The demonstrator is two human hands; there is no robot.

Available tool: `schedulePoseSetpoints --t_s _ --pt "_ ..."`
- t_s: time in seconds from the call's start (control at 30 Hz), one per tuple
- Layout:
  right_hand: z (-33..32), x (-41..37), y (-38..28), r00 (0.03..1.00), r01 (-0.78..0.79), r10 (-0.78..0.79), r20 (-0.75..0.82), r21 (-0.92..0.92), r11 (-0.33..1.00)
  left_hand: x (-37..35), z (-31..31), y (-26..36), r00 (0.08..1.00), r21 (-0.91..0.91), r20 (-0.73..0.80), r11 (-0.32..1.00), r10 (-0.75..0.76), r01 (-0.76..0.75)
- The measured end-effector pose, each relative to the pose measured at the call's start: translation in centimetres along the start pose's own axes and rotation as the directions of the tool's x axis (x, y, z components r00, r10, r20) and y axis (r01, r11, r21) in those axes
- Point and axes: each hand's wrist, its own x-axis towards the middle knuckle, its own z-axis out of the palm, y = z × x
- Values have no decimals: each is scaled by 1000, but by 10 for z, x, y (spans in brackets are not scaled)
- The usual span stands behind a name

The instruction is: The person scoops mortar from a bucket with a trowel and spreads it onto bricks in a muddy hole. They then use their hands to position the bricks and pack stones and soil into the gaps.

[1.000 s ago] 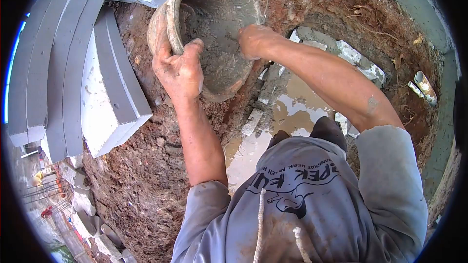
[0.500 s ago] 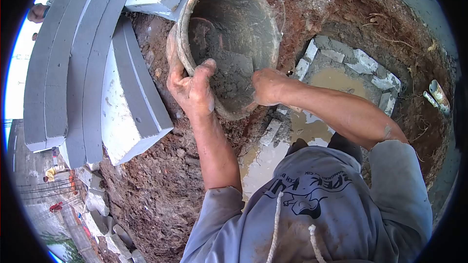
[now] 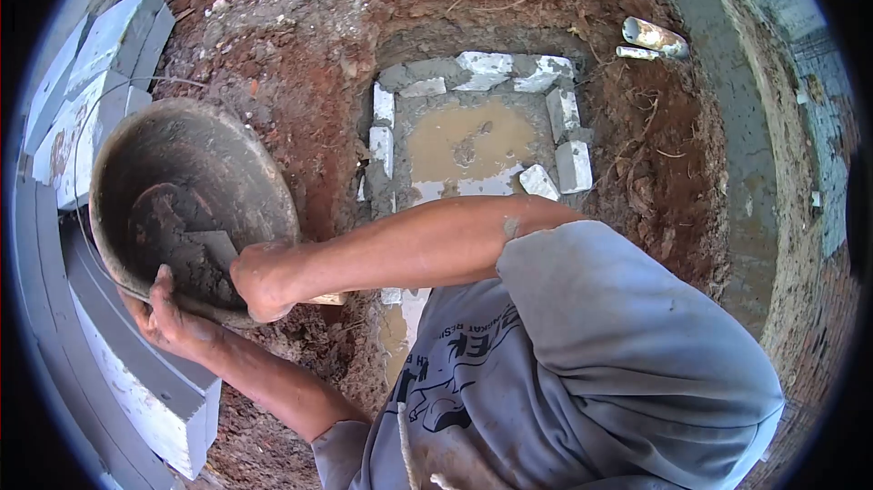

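A round bucket (image 3: 241,163), caked with dried cement, tilts toward me at the left of the head view. Wet grey mortar (image 3: 168,258) lies at its bottom. My left hand (image 3: 168,322) grips the near rim, with the thumb inside. In my right hand (image 3: 264,281), closed at the bucket's right edge, is a trowel (image 3: 214,243). Its flat blade rests in the mortar, and the wooden handle end pokes out past my fist. The blade's tip is partly covered by mortar.
White-grey blocks (image 3: 136,381) are stacked at the left. Beyond my right arm is a pit lined with small blocks (image 3: 573,165), holding muddy water (image 3: 473,140). Pipe pieces (image 3: 655,37) lie on the reddish soil near a plastered wall (image 3: 718,117) at the right.
The view has swung right, so the bucket now sits lower left and more of the pit shows. Both hands keep their holds, and the trowel blade stays in the bucket.
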Motion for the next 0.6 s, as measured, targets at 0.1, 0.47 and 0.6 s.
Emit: schedulePoseSetpoints --t_s 0.1,0.47,0.6 --pt "2 27 -12 993 108 -102 57 -119 987 2 -13 -7 999 72 -48 997 -4 7" --pt "-4 20 -3 985 164 -167 40 86 983 -4 -1 -1 995 144 -73 987 -67 77" --pt "-18 11 -5 987 155 -155 41 3 988 2 -3 -3 999 105 -5 994 -40 40"
